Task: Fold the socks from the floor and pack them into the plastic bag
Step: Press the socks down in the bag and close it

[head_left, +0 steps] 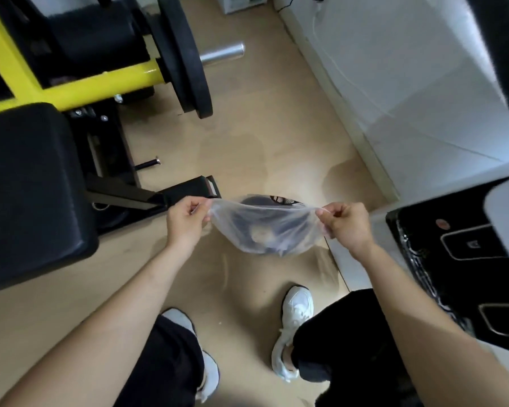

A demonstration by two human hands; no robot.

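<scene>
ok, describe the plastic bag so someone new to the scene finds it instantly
Start at the yellow weight machine top left and come down the tan floor to the two outstretched hands. The plastic bag is stretched between the left hand and right hand, held above the floor. It is the only see-through thing there, with dark socks bunched inside.

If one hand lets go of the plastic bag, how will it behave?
The plastic bag is thin and sags between the left hand and right hand, so it would probably flop down. The dark socks inside look light, so one grip should likely hold, though the open mouth might spill.
</scene>
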